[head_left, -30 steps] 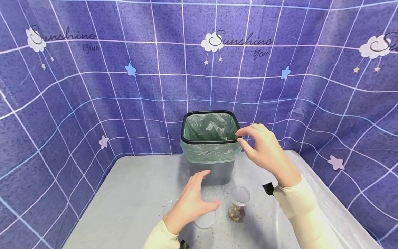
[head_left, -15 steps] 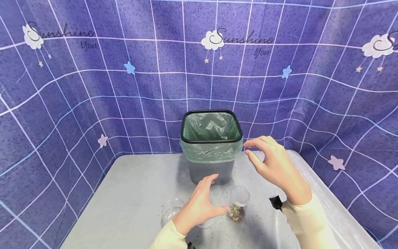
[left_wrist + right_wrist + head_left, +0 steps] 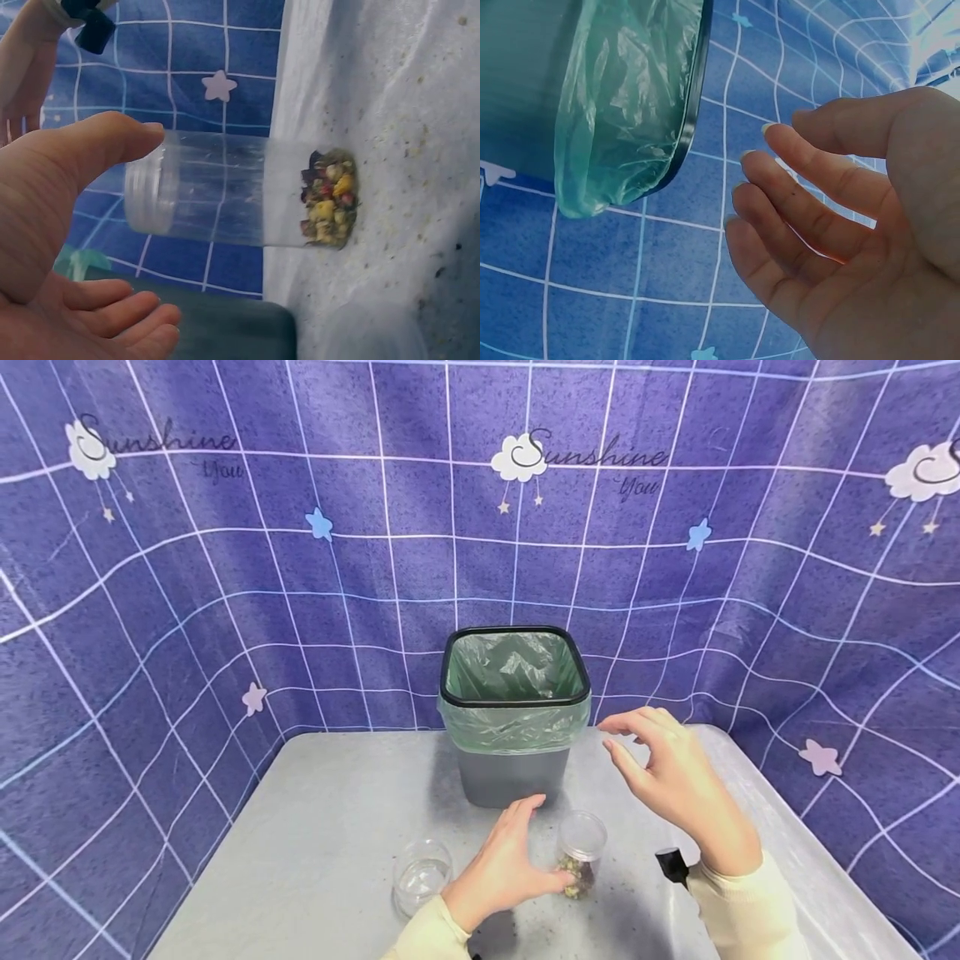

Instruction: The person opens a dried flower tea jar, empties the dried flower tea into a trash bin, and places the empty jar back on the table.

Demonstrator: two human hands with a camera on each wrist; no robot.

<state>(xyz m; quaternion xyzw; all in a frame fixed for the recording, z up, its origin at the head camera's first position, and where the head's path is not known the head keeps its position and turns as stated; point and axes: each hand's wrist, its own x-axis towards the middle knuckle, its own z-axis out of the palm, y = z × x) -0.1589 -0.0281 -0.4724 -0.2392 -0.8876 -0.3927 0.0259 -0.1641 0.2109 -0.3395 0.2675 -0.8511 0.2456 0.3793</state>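
Observation:
A clear jar (image 3: 582,839) stands upright on the table, with a mix of yellow, red and dark dried bits (image 3: 328,199) at its bottom. My left hand (image 3: 508,866) reaches beside it, thumb and fingers spread apart. In the left wrist view the thumb overlaps the jar's ridged top edge, and the fingers are well away from its wall. Right of the bin, my right hand (image 3: 670,770) hangs in the air with gently bent fingers and nothing in them. The grey bin (image 3: 512,774) has a green bag (image 3: 630,90) folded over its black rim.
A clear round bowl (image 3: 422,878) sits left of my left hand. Small crumbs (image 3: 424,131) lie scattered on the pale table (image 3: 337,810) around the jar. Behind the bin and at both sides hangs a blue-purple checked curtain (image 3: 360,635).
My left hand has moved right to the jar, uncovering the bowl and hiding a clear round lid that lay on the table. My right hand has drawn down and right, away from the bin's rim.

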